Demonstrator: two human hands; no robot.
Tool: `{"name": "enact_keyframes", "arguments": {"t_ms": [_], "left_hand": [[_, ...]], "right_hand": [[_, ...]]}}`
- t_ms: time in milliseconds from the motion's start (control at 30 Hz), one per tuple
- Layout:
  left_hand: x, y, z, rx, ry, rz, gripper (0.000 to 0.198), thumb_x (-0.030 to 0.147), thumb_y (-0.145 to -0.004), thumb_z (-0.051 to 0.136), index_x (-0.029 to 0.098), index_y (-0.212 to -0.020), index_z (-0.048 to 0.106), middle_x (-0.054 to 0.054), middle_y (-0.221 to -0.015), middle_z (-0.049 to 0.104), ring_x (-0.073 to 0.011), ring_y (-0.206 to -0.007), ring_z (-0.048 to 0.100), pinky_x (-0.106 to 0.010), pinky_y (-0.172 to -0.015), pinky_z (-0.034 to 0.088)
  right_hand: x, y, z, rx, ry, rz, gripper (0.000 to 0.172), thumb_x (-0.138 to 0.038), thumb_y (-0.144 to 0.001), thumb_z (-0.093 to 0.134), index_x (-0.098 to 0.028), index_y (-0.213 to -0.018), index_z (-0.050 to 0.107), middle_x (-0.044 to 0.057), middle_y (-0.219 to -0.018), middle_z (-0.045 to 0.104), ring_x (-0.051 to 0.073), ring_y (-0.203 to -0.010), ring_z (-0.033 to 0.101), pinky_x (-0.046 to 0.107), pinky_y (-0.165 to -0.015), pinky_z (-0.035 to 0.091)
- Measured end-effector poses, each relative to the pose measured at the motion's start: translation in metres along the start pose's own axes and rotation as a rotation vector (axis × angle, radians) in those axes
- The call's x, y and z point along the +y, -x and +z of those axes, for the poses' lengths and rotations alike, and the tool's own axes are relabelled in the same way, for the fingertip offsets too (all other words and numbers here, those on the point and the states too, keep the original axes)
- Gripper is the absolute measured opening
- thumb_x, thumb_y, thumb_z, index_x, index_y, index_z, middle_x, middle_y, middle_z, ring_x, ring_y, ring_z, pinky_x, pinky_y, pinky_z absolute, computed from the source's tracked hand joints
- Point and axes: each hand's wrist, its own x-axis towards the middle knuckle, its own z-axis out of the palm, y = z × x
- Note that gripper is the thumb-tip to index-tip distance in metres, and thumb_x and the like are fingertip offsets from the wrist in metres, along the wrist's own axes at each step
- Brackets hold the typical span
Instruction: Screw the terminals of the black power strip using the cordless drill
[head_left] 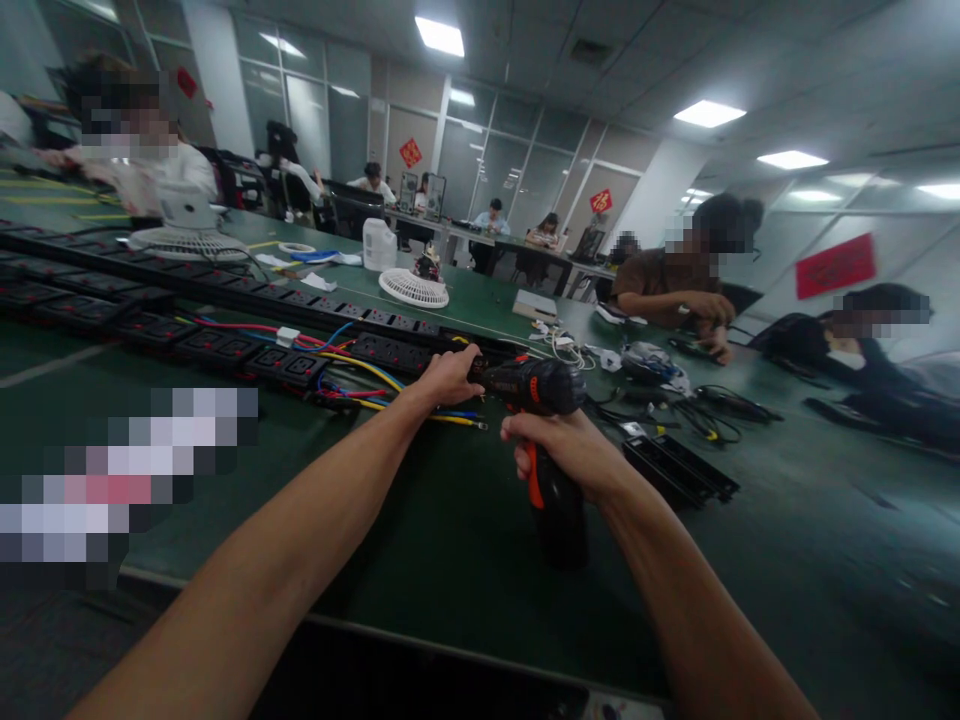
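Note:
My right hand (pixel 574 450) is wrapped around the grip of a black and orange cordless drill (pixel 538 385), whose front end points left. Close to that front end, my left hand (pixel 450 378) is closed at the end of a long black power strip (pixel 382 350); what its fingers grip is hidden. Red, blue and yellow wires (pixel 375 372) run loose along a row of black socket modules (pixel 285 367). One yellow wire ends in a metal lug (pixel 480 426) below my left hand.
Black metal pieces (pixel 679 468) and tangled cables (pixel 697 410) lie right of the drill. Behind the strip stand a white fan grille (pixel 414 287), a white jug (pixel 379 245) and a flat box (pixel 535 305). A co-worker (pixel 675 270) sits across the green table (pixel 420 560).

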Motion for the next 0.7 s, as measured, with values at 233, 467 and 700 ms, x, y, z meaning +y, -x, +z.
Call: {"name": "enact_keyframes", "arguments": {"t_ms": [233, 467, 700], "left_hand": [[-0.003, 0.0, 0.003, 0.034, -0.004, 0.021, 0.062, 0.031, -0.08, 0.069, 0.022, -0.139, 0.052, -0.013, -0.132, 0.067, -0.0348, -0.124, 0.062, -0.046, -0.105, 0.049], [0.005, 0.001, -0.021, 0.13, 0.154, -0.033, 0.063, 0.003, -0.074, 0.054, 0.016, -0.136, 0.054, -0.015, -0.133, 0.065, -0.0268, -0.124, 0.06, -0.039, -0.109, 0.048], [0.083, 0.091, -0.08, 0.545, 0.621, -0.063, 0.04, 0.012, -0.09, 0.042, 0.024, -0.123, 0.061, -0.006, -0.111, 0.07, -0.021, -0.106, 0.066, -0.041, -0.098, 0.056]], "right_hand": [[-0.001, 0.002, -0.003, -0.005, 0.002, 0.0, 0.015, -0.032, -0.076, 0.07, -0.019, -0.074, 0.062, 0.0, -0.049, 0.061, 0.015, -0.047, 0.059, 0.026, -0.049, 0.048], [0.001, 0.001, -0.005, -0.009, -0.032, -0.006, 0.013, -0.029, -0.073, 0.069, -0.02, -0.073, 0.061, -0.001, -0.049, 0.06, 0.015, -0.047, 0.059, 0.026, -0.05, 0.049], [0.004, 0.0, -0.006, -0.003, -0.043, -0.028, 0.012, -0.03, -0.072, 0.069, -0.02, -0.071, 0.061, 0.0, -0.049, 0.06, 0.016, -0.046, 0.059, 0.027, -0.049, 0.049]]}}
